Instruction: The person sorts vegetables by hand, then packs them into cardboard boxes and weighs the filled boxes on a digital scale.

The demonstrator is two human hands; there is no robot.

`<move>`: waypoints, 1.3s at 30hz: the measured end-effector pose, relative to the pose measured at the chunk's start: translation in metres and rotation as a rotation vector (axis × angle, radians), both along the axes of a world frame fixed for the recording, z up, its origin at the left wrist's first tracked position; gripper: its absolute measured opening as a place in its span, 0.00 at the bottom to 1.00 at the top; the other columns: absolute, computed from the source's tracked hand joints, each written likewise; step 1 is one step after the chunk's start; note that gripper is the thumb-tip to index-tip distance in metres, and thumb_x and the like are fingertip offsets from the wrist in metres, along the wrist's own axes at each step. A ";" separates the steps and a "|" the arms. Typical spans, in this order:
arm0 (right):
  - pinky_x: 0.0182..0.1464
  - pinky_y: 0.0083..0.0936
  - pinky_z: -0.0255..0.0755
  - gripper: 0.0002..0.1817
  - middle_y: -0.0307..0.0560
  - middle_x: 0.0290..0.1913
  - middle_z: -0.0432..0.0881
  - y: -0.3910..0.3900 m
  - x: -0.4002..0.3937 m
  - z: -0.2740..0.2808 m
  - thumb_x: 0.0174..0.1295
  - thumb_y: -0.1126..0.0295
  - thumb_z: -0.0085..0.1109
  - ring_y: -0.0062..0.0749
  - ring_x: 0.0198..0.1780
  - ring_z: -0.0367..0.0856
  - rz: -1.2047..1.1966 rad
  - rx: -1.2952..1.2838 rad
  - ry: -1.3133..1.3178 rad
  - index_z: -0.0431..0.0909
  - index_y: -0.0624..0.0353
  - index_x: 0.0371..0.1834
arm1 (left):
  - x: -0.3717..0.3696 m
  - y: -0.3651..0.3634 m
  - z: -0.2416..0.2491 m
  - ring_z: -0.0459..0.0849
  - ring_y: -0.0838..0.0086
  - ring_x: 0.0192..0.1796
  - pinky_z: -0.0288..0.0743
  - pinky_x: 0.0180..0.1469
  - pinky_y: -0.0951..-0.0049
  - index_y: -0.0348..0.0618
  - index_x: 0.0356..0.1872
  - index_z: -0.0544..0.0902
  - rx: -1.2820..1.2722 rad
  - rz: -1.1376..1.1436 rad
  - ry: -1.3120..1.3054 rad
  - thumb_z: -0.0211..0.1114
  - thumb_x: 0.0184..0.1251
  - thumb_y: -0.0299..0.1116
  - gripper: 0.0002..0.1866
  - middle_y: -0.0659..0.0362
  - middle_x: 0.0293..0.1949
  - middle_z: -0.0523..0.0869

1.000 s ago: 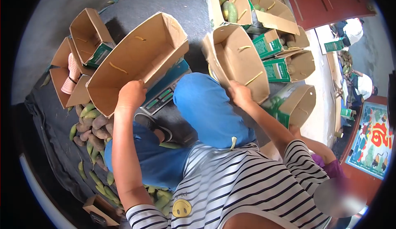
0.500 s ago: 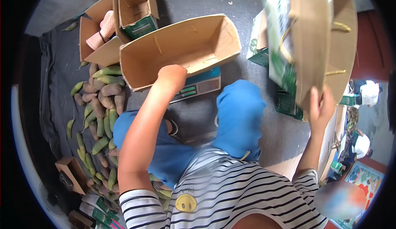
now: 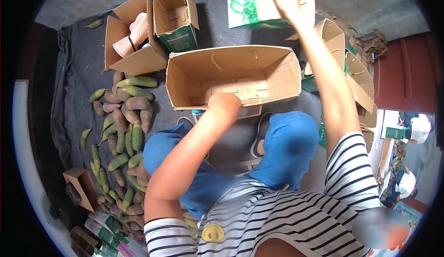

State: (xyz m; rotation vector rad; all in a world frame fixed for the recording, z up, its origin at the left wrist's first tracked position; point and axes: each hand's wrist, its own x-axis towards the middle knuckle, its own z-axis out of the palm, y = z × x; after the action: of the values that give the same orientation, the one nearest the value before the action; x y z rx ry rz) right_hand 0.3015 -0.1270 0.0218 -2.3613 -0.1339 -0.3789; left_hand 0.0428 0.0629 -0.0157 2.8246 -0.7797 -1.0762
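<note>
Inspector: Starting from the left, what is being hidden or cut off?

Clerk: A heap of green and purplish-brown roots (image 3: 127, 102) is running down the dark floor cloth (image 3: 74, 99) and disappearing behind the left arm. Beyond it, an open brown cardboard box (image 3: 138, 64) is holding a pink woven article (image 3: 126, 46), which is obscuring other contents. A narrow brown-and-green cardboard box (image 3: 178, 39) is standing just beside it.

Inspector: And the hands?

Clerk: The left hand (image 3: 225, 105) is resting at the near rim of a large, long, open-topped brown cardboard box (image 3: 240, 65). Its fingers are lying out of sight; I cannot tell whether they are gripping. The large box is hiding most of a grey weighing scale (image 3: 249, 112). Farther right, the right hand (image 3: 286, 1) is showing in front of a white-and-green printed carton (image 3: 259, 12), fingers straightened and apart; blur is leaving contact uncertain. The frame's upper edge is cutting off the carton. Several brown cardboard boxes (image 3: 358, 83) are standing partly behind the right forearm.

Inspector: Edges and room?

Clerk: Bare cloth is showing left of the heap, then between narrow box and carton. Blue-trousered knees (image 3: 296, 136) are bordering the large box's near side, and its right end is leaving little room before the several boxes.
</note>
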 end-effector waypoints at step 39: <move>0.47 0.33 0.73 0.12 0.49 0.42 0.80 0.002 -0.258 0.047 0.61 0.70 0.52 0.43 0.45 0.78 0.847 -0.060 0.019 0.78 0.57 0.46 | 0.000 -0.003 -0.002 0.85 0.60 0.43 0.79 0.43 0.62 0.42 0.34 0.85 -0.038 -0.031 -0.085 0.60 0.52 0.27 0.09 0.49 0.37 0.85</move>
State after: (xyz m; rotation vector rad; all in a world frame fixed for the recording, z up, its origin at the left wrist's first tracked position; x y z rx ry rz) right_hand 0.0432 -0.1249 0.0690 -2.1251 -1.0937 0.0653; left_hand 0.0423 0.0595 -0.0173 2.8522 -0.8436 -0.9391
